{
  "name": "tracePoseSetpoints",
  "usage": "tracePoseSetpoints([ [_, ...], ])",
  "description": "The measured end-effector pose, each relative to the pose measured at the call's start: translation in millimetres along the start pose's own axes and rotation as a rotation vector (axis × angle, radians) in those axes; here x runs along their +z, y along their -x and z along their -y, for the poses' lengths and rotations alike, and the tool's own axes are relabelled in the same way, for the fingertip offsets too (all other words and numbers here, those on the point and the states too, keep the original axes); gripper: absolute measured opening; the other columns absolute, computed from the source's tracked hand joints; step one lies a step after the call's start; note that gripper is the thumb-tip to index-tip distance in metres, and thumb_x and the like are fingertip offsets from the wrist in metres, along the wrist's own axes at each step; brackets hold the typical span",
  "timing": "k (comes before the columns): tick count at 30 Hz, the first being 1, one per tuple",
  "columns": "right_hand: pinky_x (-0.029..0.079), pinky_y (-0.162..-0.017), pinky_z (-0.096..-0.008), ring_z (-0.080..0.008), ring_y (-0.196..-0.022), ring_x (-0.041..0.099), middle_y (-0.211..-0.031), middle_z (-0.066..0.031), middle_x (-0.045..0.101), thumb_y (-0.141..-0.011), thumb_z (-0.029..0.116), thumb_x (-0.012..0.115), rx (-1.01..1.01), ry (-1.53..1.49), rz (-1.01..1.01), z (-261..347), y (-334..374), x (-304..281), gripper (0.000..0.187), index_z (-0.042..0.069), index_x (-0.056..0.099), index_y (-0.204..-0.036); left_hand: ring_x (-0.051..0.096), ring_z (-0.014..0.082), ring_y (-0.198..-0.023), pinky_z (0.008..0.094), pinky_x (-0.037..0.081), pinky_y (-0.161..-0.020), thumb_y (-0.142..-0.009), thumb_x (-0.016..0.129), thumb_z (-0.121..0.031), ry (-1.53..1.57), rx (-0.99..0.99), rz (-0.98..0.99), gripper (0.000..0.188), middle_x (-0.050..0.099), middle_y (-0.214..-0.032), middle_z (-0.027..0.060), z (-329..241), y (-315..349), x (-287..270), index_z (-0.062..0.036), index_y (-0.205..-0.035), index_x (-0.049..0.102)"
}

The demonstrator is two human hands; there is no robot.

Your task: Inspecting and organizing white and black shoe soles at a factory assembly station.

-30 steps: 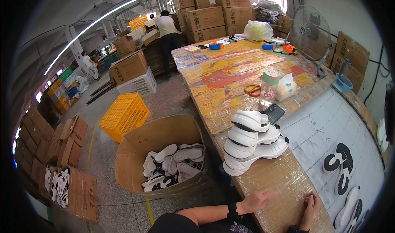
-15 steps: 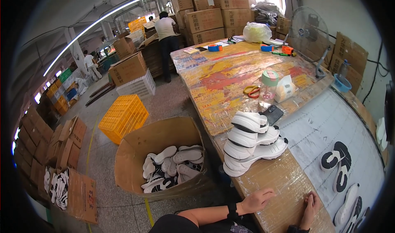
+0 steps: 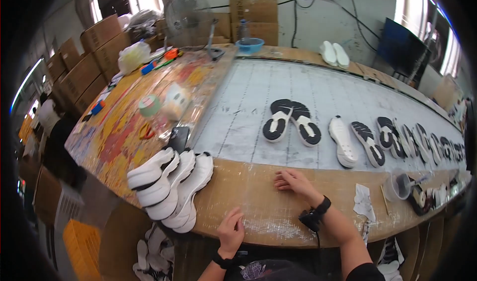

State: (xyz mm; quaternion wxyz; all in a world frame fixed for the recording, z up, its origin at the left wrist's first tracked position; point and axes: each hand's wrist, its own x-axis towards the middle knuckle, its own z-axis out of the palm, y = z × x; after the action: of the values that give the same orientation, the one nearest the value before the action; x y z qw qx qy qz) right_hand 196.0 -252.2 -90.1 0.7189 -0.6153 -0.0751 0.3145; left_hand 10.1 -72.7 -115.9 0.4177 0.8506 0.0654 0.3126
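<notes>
Over the cardboard-covered front of the bench, my left hand [image 3: 231, 230] is half curled, its fingers loosely apart with nothing in them. Farther right and higher, my right hand [image 3: 294, 182] lies near the cardboard's far edge, fingers stretched out to the left and holding nothing. A leaning stack of white shoe soles [image 3: 169, 191] stands left of my left hand. Beyond my right hand, a pair of black-and-white soles [image 3: 292, 122] rests on the pale belt, one overlapping the other. A single white sole [image 3: 343, 142] lies to their right, followed by a row of several more.
A clear plastic cup [image 3: 396, 185] and a torn white scrap [image 3: 364, 201] sit at the right. Red-handled scissors [image 3: 146, 131], a phone [image 3: 178, 138] and a tissue pack [image 3: 176, 101] lie on the left table. A yellow crate [image 3: 79, 251] and a box of soles stand below.
My view has swung to the right, bringing the row of soles and the cup into sight. My hands have moved apart, the right one reaching farther over the bench. Both remain without anything held.
</notes>
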Motion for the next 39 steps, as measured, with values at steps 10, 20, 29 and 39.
tracePoseSetpoints([
  [10,0.039,-0.084,-0.0420,-0.0378,-0.104,0.047,-0.108,-0.0241,0.052,-0.077,0.023,0.058,-0.644,1.378,-0.421,51.4,-141.9,25.1,0.045,-0.003,0.046,-0.112,0.060,0.0305,-0.083,0.0343,0.049,-0.070,-0.071,0.055,0.002,-0.013,0.076,-0.010,0.015,0.061,-0.095,0.0141,-1.0,9.3,-2.0,-0.0037,-0.085,0.059],
  [20,0.039,-0.089,-0.0364,-0.0367,-0.108,0.044,-0.122,-0.0260,0.039,-0.057,0.030,0.072,-0.403,1.312,-0.723,37.6,-141.2,-27.6,0.091,-0.006,0.025,-0.126,0.060,0.0289,-0.078,0.0319,0.049,-0.065,-0.071,0.059,0.002,0.032,0.133,-0.036,0.015,0.061,-0.093,0.0140,3.6,11.2,1.1,-0.0031,-0.085,0.059],
  [29,0.046,-0.070,-0.0302,-0.0163,-0.086,0.056,-0.094,-0.0080,0.056,-0.073,0.018,0.053,-0.261,-0.319,-0.438,18.1,9.1,-84.8,0.026,0.002,0.051,-0.094,0.057,0.0180,-0.089,0.0264,0.045,-0.074,-0.080,0.056,-0.004,0.499,-0.296,0.245,0.024,0.059,-0.102,0.0113,6.4,-22.0,-3.4,0.0005,-0.103,0.054],
  [39,0.039,-0.086,-0.0303,-0.0220,-0.101,0.049,-0.111,-0.0128,0.048,-0.070,0.009,0.065,-0.446,0.292,-0.144,-7.3,167.4,3.0,0.057,0.002,0.037,-0.120,0.048,0.0114,-0.091,0.0207,0.037,-0.077,-0.092,0.039,-0.030,0.769,-0.256,0.159,0.037,0.052,-0.102,0.0070,-61.6,-124.7,-5.0,0.0029,-0.108,0.046],
])
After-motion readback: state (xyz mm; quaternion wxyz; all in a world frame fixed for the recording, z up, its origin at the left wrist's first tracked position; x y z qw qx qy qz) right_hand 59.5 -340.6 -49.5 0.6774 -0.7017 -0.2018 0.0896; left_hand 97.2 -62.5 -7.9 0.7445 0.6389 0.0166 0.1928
